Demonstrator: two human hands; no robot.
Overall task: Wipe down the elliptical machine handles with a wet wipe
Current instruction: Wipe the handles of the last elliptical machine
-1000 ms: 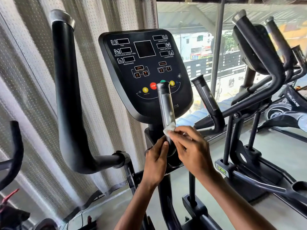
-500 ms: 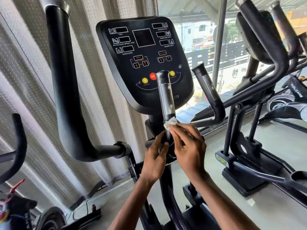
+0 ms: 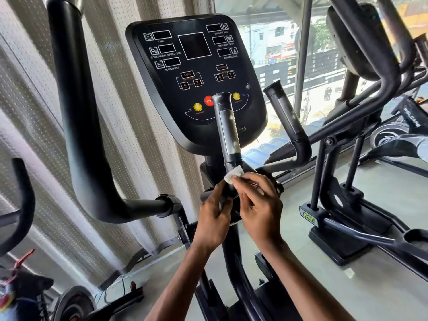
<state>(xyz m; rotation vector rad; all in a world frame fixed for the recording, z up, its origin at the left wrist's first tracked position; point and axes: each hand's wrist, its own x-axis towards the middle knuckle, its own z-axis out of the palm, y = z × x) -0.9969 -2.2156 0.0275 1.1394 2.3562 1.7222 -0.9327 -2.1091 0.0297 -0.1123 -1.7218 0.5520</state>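
At handle [image 3: 227, 128] base: wet wipe [image 3: 234, 174] being pinched by right hand [image 3: 259, 205]; bend [image 3: 229, 189], at 7 o'clock, being gripped by left hand [image 3: 214, 218]. Upward strokes probably needed next.

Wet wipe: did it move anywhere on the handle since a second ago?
A little. The right-hand grip, pinching the wet wipe, slid it down the middle handle, from the shiny plate's lower end onto the bend below. Nothing was let go. The left-hand grip stayed holding the handle's bend.
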